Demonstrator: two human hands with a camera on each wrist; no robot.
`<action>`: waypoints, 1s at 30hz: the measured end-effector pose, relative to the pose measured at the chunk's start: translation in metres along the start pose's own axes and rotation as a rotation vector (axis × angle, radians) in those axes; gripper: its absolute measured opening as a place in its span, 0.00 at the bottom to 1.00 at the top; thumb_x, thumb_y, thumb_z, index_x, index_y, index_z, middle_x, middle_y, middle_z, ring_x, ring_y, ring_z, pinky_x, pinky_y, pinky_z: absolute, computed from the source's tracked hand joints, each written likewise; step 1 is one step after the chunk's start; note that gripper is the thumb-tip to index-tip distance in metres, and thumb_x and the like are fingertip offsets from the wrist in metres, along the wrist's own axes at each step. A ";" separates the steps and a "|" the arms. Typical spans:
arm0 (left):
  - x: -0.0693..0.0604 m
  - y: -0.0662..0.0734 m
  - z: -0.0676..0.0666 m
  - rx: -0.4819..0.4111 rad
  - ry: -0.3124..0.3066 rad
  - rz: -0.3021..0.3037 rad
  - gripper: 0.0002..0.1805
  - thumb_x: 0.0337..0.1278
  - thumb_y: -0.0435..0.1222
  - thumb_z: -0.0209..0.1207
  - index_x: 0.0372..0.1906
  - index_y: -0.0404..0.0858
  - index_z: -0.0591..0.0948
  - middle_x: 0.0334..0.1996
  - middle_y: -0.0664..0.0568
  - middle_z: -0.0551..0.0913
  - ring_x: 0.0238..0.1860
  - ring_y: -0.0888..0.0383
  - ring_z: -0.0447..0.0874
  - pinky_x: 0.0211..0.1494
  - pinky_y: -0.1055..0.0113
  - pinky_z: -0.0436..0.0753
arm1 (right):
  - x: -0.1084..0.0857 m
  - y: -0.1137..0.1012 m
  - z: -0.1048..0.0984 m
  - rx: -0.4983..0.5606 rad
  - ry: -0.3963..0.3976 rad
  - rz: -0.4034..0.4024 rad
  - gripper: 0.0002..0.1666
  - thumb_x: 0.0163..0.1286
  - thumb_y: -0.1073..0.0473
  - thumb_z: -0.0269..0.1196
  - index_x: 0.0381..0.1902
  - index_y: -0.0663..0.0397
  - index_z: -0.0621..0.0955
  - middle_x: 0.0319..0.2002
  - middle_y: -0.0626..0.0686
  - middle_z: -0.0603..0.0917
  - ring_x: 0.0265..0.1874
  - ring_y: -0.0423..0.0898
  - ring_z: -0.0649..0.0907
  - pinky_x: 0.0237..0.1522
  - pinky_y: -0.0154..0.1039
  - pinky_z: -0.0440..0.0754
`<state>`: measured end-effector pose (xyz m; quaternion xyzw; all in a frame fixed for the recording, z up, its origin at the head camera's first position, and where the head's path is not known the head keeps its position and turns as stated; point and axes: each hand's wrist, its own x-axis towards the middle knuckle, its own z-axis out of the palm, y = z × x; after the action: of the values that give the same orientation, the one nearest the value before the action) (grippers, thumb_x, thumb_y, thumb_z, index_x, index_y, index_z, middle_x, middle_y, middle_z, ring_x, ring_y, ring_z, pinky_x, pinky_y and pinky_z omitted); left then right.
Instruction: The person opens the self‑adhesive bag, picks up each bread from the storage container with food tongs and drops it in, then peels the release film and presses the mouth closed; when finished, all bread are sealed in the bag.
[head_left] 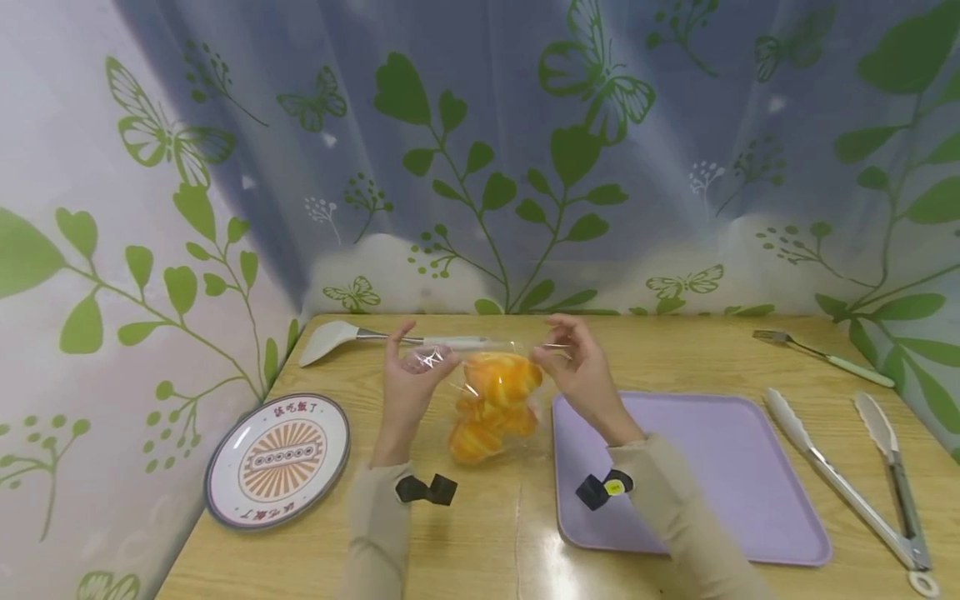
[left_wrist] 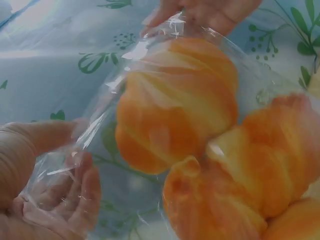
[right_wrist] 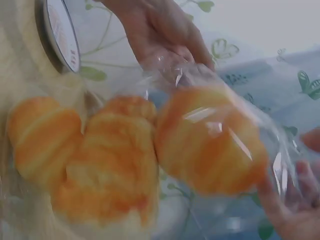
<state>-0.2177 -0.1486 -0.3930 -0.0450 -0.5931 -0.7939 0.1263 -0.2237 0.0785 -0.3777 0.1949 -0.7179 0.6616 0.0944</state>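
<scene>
A clear plastic bag (left_wrist: 102, 97) of orange-yellow bread rolls (head_left: 495, 408) hangs between both hands over the wooden table. My left hand (head_left: 408, 387) pinches the bag's upper left edge, film bunched between thumb and fingers. On the other side, my right hand (head_left: 581, 371) pinches the upper right edge. In the left wrist view, one round roll (left_wrist: 175, 105) lies near the bag's top, with more twisted rolls (left_wrist: 240, 170) below it. The right wrist view shows the film drawn over the rolls (right_wrist: 112, 155). Whether the bag's mouth is parted cannot be made out.
A white patterned plate (head_left: 281, 462) sits at left on the wooden table (head_left: 480, 542). A white-headed spatula or spoon (head_left: 330, 340) lies behind the left hand. A purple tray (head_left: 697, 467) is under the right forearm. Tongs (head_left: 847, 483) and a fork (head_left: 825, 357) lie farther right.
</scene>
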 end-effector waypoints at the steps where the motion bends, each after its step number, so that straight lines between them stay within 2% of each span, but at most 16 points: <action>1: 0.000 0.000 0.001 0.007 -0.008 -0.004 0.43 0.49 0.17 0.62 0.69 0.38 0.57 0.30 0.63 0.86 0.33 0.67 0.85 0.45 0.74 0.84 | 0.000 -0.001 0.004 -0.038 0.018 0.039 0.32 0.64 0.70 0.65 0.62 0.63 0.66 0.42 0.55 0.76 0.42 0.39 0.81 0.47 0.30 0.82; 5: 0.000 -0.003 0.001 0.021 -0.036 0.016 0.41 0.51 0.16 0.61 0.69 0.36 0.57 0.29 0.65 0.87 0.32 0.68 0.85 0.45 0.75 0.84 | 0.000 -0.002 0.017 -0.211 0.062 0.203 0.47 0.54 0.54 0.76 0.66 0.50 0.64 0.49 0.60 0.81 0.45 0.50 0.83 0.48 0.41 0.83; 7: 0.000 -0.004 0.000 0.018 -0.038 0.022 0.39 0.52 0.17 0.61 0.68 0.37 0.59 0.29 0.65 0.87 0.33 0.68 0.86 0.46 0.75 0.84 | -0.001 -0.003 0.019 -0.240 0.079 0.241 0.46 0.53 0.52 0.76 0.66 0.49 0.65 0.47 0.59 0.84 0.45 0.54 0.84 0.48 0.47 0.84; 10: 0.000 -0.005 -0.002 0.003 -0.033 0.026 0.36 0.55 0.18 0.60 0.67 0.37 0.61 0.29 0.65 0.88 0.32 0.68 0.86 0.46 0.75 0.84 | -0.001 -0.003 0.014 -0.187 0.084 0.246 0.39 0.57 0.57 0.74 0.64 0.52 0.68 0.42 0.61 0.87 0.45 0.56 0.85 0.51 0.50 0.83; 13: 0.001 -0.006 -0.004 -0.041 -0.043 0.031 0.33 0.59 0.19 0.57 0.67 0.35 0.61 0.30 0.64 0.89 0.32 0.68 0.87 0.45 0.74 0.85 | -0.001 -0.001 0.007 -0.138 0.081 0.219 0.34 0.59 0.61 0.71 0.62 0.54 0.70 0.40 0.62 0.88 0.45 0.53 0.86 0.56 0.50 0.82; 17: 0.002 -0.007 -0.003 -0.090 -0.057 0.020 0.22 0.64 0.21 0.53 0.61 0.32 0.66 0.32 0.63 0.89 0.34 0.67 0.87 0.47 0.73 0.85 | -0.003 0.004 -0.001 -0.103 0.067 0.183 0.30 0.62 0.64 0.68 0.62 0.56 0.72 0.43 0.63 0.88 0.43 0.40 0.87 0.60 0.50 0.79; 19: 0.000 -0.008 -0.002 -0.071 -0.036 -0.001 0.16 0.63 0.22 0.55 0.53 0.35 0.71 0.35 0.64 0.87 0.37 0.66 0.87 0.48 0.72 0.85 | -0.005 0.006 -0.002 -0.090 0.071 0.182 0.27 0.63 0.64 0.68 0.60 0.58 0.74 0.42 0.59 0.89 0.39 0.34 0.87 0.59 0.46 0.80; 21: -0.001 -0.009 0.000 -0.025 -0.022 -0.042 0.14 0.59 0.22 0.58 0.45 0.39 0.72 0.35 0.64 0.85 0.39 0.67 0.86 0.49 0.73 0.84 | -0.007 0.009 -0.001 -0.082 0.083 0.192 0.22 0.64 0.63 0.68 0.56 0.60 0.77 0.38 0.48 0.90 0.36 0.30 0.85 0.54 0.39 0.82; 23: -0.002 -0.010 0.003 0.051 -0.031 -0.093 0.16 0.54 0.22 0.63 0.42 0.41 0.72 0.35 0.65 0.83 0.40 0.67 0.84 0.47 0.73 0.84 | -0.008 0.011 0.002 -0.056 0.105 0.195 0.18 0.64 0.63 0.68 0.50 0.63 0.80 0.34 0.38 0.89 0.35 0.29 0.84 0.47 0.32 0.82; 25: -0.002 -0.011 0.007 0.109 -0.053 -0.142 0.19 0.51 0.23 0.65 0.42 0.42 0.72 0.32 0.66 0.85 0.38 0.67 0.84 0.44 0.74 0.83 | -0.009 0.013 0.006 -0.004 0.115 0.204 0.15 0.64 0.63 0.68 0.46 0.66 0.80 0.31 0.34 0.87 0.34 0.32 0.84 0.43 0.29 0.81; 28: -0.003 -0.012 0.012 0.185 -0.063 -0.182 0.20 0.49 0.25 0.68 0.42 0.43 0.72 0.30 0.66 0.86 0.34 0.67 0.83 0.41 0.74 0.83 | -0.009 0.015 0.012 0.051 0.079 0.250 0.18 0.64 0.64 0.67 0.49 0.65 0.78 0.41 0.44 0.88 0.42 0.35 0.84 0.45 0.29 0.82; 30: -0.003 -0.013 0.015 0.178 -0.053 -0.186 0.19 0.49 0.24 0.68 0.39 0.41 0.72 0.29 0.64 0.87 0.33 0.66 0.84 0.40 0.74 0.83 | -0.010 0.015 0.015 0.060 0.034 0.298 0.21 0.64 0.63 0.67 0.53 0.64 0.76 0.50 0.55 0.86 0.47 0.41 0.83 0.47 0.31 0.83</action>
<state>-0.2193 -0.1308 -0.4012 0.0005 -0.6661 -0.7447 0.0401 -0.2193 0.0659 -0.3973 0.0778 -0.7171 0.6926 0.0016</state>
